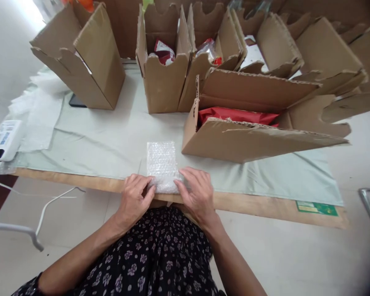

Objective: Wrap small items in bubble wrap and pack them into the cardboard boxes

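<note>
A small rectangle of clear bubble wrap (162, 159) lies at the table's front edge, its near end folded or rolled into a thicker band. My left hand (135, 193) pinches the left end of that band between thumb and fingers. On the right end, my right hand (197, 191) grips in the same way, with its thumb on the near side. Whether anything is wrapped inside the fold I cannot tell.
An open cardboard box (222, 144) with red packets (240, 116) stands close on the right. Several more boxes line the back, one box (107, 78) at the left. Bubble wrap sheets (41, 115) and a white device (6, 139) lie far left. A green card (317, 208) is at the right edge.
</note>
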A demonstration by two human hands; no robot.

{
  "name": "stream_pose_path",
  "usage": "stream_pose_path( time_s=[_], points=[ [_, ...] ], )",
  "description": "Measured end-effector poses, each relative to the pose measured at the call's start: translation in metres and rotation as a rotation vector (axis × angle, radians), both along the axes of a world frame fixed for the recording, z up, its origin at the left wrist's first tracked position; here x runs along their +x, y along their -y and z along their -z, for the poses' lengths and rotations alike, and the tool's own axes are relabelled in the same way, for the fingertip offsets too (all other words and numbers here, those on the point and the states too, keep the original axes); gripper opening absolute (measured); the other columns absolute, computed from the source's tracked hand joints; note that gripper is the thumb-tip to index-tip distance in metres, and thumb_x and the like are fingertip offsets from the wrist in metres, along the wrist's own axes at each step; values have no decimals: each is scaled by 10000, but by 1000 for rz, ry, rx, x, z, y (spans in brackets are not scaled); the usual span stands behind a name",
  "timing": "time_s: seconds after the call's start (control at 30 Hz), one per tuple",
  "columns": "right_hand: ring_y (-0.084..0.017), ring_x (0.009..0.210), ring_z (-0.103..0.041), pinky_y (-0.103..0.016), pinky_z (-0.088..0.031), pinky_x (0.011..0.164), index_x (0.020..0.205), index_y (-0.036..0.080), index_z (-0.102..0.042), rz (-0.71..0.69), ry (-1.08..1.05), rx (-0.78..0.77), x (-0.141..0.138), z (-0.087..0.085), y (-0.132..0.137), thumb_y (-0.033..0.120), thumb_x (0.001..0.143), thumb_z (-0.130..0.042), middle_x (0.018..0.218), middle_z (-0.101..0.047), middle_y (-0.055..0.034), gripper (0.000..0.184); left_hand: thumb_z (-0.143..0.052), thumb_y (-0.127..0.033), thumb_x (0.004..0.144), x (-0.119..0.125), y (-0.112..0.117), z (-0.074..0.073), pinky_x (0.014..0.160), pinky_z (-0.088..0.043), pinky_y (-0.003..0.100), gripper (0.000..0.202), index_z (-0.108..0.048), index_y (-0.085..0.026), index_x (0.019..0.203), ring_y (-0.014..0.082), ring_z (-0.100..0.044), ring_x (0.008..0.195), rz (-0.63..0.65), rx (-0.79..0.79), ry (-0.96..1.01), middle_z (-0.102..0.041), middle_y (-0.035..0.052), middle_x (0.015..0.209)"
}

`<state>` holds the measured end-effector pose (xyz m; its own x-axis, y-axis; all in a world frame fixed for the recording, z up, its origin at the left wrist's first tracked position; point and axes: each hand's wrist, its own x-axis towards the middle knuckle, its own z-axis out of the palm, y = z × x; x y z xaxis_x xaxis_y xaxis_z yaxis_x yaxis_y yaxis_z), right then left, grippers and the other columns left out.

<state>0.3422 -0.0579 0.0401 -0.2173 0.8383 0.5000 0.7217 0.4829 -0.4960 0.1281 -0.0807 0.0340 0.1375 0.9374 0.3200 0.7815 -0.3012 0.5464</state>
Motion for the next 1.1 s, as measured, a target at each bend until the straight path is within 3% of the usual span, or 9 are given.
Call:
stream_pose_path(
  time_s=[0.17, 0.23, 0.33, 0.43, 0.6, 0.77, 0.87, 0.97, 1.1],
  points=[
    [-247, 1155, -682, -411, -490, 954, 1165, 222, -723, -178, 156, 2, 3, 4, 13, 200, 986, -659, 1210, -777, -75, 191, -594, -180, 983, 1, 1, 3, 798, -494, 386, 320, -615, -187, 1302, 220, -620, 831, -31, 6, -54, -689, 31, 866],
    [-254, 1261, -644, -432, -477, 1007, 1189, 224, -726, -247, 208, -43, 1, 7, 10, 190, 999, -633, 1283, -760, -73, 214, -604, -183, 977, -1, 3, 1, 882, -521, 413, 402, -569, -192, 1377, 248, -647, 983, -33, 31, -50, -702, 89, 1059],
    [-236, 1168, -683, -446, -480, 1020, 1173, 251, -749, -263, 154, -110, -3, 8, 1, 168, 1018, -587, 1126, -804, -51, 239, -671, -233, 954, -9, 7, -4, 1033, -507, 481, 462, -556, -205, 1401, 306, -610, 1225, 74, 86, -27, -640, 158, 1338],
    [-221, 998, -709, -428, -510, 958, 1168, 244, -751, -243, 70, -190, -4, 4, -7, 208, 1031, -582, 988, -806, -44, 220, -631, -146, 970, -16, 6, -6, 978, -508, 458, 293, -636, -221, 1253, 265, -654, 1098, 192, 91, -8, -739, 88, 1136],
    [-259, 1127, -672, -436, -509, 963, 1246, 210, -699, -116, 76, -63, -1, -1, -8, 283, 1029, -606, 1198, -764, -106, 246, -573, -159, 1003, -16, -17, -1, 774, -498, 375, 200, -677, -172, 1174, 202, -634, 809, 88, 1, 29, -735, 33, 856],
    [-276, 1273, -617, -471, -447, 1063, 1223, 253, -715, -198, 248, -78, -5, 5, -11, 230, 1005, -621, 1291, -742, -80, 238, -594, -254, 1012, -14, -30, -1, 851, -531, 406, 245, -677, -171, 1227, 239, -679, 939, 6, 39, -53, -743, 91, 1024],
    [-245, 1179, -658, -448, -454, 1051, 1203, 233, -722, -204, 168, -113, -5, 6, -14, 203, 1022, -589, 1149, -786, -61, 227, -661, -264, 980, -16, -21, -6, 1008, -517, 472, 295, -657, -189, 1265, 294, -653, 1171, 114, 103, -62, -713, 133, 1232],
    [-228, 1064, -692, -433, -488, 997, 1235, 246, -712, -201, 66, -179, 0, 4, -13, 238, 1039, -577, 1082, -793, -51, 238, -628, -155, 980, -16, -16, -9, 1091, -478, 500, 288, -646, -201, 1264, 278, -649, 1189, 219, 98, -40, -746, 100, 1167],
    [-269, 1193, -650, -450, -491, 1008, 1320, 225, -660, -139, 100, -128, 4, 0, -11, 307, 1044, -572, 1279, -734, -112, 301, -578, -172, 1010, -11, -33, -3, 990, -529, 472, 245, -663, -172, 1240, 264, -669, 1076, 169, 55, -15, -762, 94, 1053]
  ],
)
